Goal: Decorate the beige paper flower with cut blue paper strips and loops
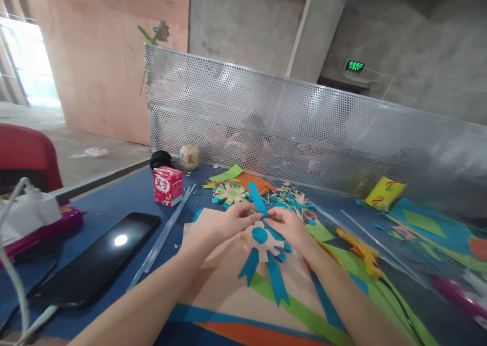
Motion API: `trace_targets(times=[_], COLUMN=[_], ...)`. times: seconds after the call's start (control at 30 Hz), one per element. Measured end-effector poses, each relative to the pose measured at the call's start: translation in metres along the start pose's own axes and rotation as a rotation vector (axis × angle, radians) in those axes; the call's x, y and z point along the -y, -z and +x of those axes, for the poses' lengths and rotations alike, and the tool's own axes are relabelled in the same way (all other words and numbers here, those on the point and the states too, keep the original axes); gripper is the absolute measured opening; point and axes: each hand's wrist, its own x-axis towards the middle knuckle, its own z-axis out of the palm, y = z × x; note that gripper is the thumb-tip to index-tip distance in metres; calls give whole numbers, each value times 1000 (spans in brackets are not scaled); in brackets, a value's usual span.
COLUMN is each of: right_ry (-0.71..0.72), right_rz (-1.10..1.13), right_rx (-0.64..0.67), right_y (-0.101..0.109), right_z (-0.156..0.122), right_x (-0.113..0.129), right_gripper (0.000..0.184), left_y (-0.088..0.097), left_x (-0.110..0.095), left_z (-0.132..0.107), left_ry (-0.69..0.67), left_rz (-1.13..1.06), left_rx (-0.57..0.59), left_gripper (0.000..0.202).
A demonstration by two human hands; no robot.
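**Paper rosette (262,242), blue-centred, with a blue paper strip (257,198) held at its upper edge**

Both hands pinch the strip's lower end just above the rosette. The left hand (234,220) comes from the rosette's left and the right hand (288,225) from its right, fingers closed narrow on the paper. The rosette lies flat on a peach sheet (228,290), with blue tails (276,281) hanging below it. Step, as judged: seating the strip on the rosette's rim, which calls for keeping its foot aligned and steady. A yellow glue gun (361,252) lies to the rosette's right and a paper flower (230,194) just beyond it. To its left are clear glue sticks (167,229), a black phone (95,260) and a red carton (167,185).
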Motion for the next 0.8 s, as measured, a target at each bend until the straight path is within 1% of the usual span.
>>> trace_targets(times=[0.1,0.27,0.4,0.5,0.57,0.6,0.63,0.7,0.73,0.77,0.8], right_ry=[-4,-66,-83,-104,-138,-170,-216,-318,-370,-459,-622], right_rz=[13,-38,-132,-269,-408,-489,-576,-717,-776,-853,-988], right_rx=[30,47,99,107,23,-57,-148,-325,-403,-484,-537], right_y=[1,5,8,22,40,51,63,88,99,109,117], right_z=[-3,-8,-13,-23,-33,-39,-45,-56,-61,-66,-70], right_x=[3,8,11,15,15,12,8,-7,-17,-27,-38], right_gripper=[20,20,18,18,28,32,33,25,29,36,42], left_y=[-6,0,3,7,10,11,12,12,11,10,9], left_x=[-3,-5,-6,-4,-2,-2,-2,-2,-3,-4,-5], left_z=[-2,1,2,4,6,6,6,6,6,5,5], left_ry=[-82,-173,-181,-157,-128,-110,-92,-59,-44,-31,-19], left_rz=[88,162,157,106,65,45,27,-9,-24,-39,-54], left_rx=[-13,-69,-103,-171,-219,-238,-253,-273,-276,-273,-267], left_gripper=[25,29,31,30,28,27,26,23,23,23,23])
